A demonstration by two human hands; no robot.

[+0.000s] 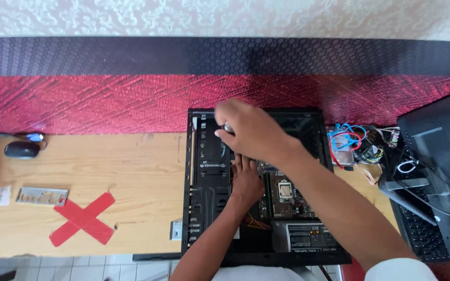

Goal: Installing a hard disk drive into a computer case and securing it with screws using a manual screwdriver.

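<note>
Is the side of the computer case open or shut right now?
Open. The computer case lies flat on the desk with its side uncovered: the motherboard shows, and both the left hand and right hand reach inside.

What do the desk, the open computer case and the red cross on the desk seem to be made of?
Desk: looks like pale wood or wood-look laminate, matt, with faint grain and scuffs.
Case: probably sheet metal painted black, going by its thin stamped edges and punched holes.
Cross: seems to be red adhesive tape, two flat strips with a slight sheen.
Both hands, left and right, are inside the case.
</note>
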